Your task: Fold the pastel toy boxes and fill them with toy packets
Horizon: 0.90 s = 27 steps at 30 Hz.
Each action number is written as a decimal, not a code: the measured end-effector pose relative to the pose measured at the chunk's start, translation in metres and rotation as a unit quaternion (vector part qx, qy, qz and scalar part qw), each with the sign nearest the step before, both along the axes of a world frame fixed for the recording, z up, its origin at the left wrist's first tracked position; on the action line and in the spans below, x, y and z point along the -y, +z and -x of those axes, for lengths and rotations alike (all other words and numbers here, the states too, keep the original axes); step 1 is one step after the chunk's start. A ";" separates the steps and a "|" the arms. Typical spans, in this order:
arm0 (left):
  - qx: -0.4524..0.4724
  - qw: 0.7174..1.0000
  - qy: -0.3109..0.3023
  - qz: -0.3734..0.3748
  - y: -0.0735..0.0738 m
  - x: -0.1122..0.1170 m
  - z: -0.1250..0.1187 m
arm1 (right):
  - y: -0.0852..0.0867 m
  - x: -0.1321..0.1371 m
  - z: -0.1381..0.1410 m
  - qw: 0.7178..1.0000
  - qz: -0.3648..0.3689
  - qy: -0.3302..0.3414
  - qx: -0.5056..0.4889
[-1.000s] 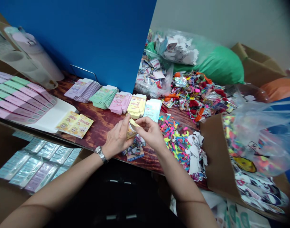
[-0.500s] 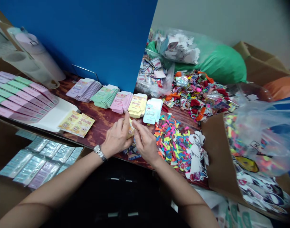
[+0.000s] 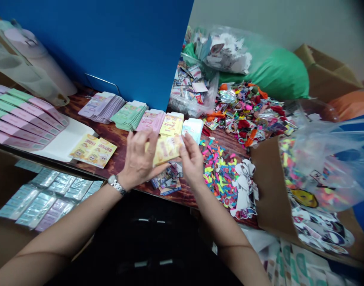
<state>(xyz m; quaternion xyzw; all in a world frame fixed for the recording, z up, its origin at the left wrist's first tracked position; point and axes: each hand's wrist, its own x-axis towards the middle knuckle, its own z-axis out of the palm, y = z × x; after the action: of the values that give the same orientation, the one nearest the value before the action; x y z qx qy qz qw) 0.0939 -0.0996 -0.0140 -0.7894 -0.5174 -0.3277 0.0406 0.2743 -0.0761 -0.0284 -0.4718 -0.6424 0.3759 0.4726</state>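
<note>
A small yellow printed card box is held tilted in front of me, between both hands. My left hand, with a metal watch at the wrist, grips its left end, thumb below and index finger over it; the other fingers are slightly blurred. At the right end, my right hand pinches the corner between thumb and fingers. Just behind lie stacks of flat boxes in yellow, blue, pink, green and purple. Beneath my hands rest some printed cards.
Two yellow boxes lie at left beside a white tray of pink, green and purple boxes. Colourful small pieces and white cutouts spread to the right, before a cardboard box. Trinkets are heaped behind.
The yellow box has come up into plain view and is turned lengthwise between my hands, which have moved apart. The printed cards underneath show more. The view has shifted slightly.
</note>
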 end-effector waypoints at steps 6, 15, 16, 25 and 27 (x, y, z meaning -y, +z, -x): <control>0.231 0.959 -0.128 0.103 -0.006 -0.004 0.001 | -0.007 0.005 0.014 0.976 0.124 0.099 -0.151; 0.319 0.929 -0.003 0.185 -0.011 -0.013 0.026 | -0.026 -0.016 -0.008 0.829 -0.029 0.234 0.507; 0.316 0.928 -0.009 0.197 -0.010 -0.013 0.027 | -0.028 -0.020 -0.005 0.814 -0.028 0.240 0.528; 0.295 0.929 0.037 0.222 -0.025 -0.007 0.039 | -0.012 -0.022 -0.018 0.938 -0.005 0.155 0.310; 0.273 0.939 0.062 0.198 -0.030 -0.006 0.037 | 0.002 -0.018 -0.029 0.985 -0.005 0.084 0.151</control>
<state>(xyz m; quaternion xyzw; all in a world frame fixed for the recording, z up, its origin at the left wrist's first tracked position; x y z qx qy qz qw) 0.0569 -0.0937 -0.0436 -0.6278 -0.6113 -0.4182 -0.2394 0.3037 -0.0584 -0.0262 -0.4646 -0.7460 0.3354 0.3394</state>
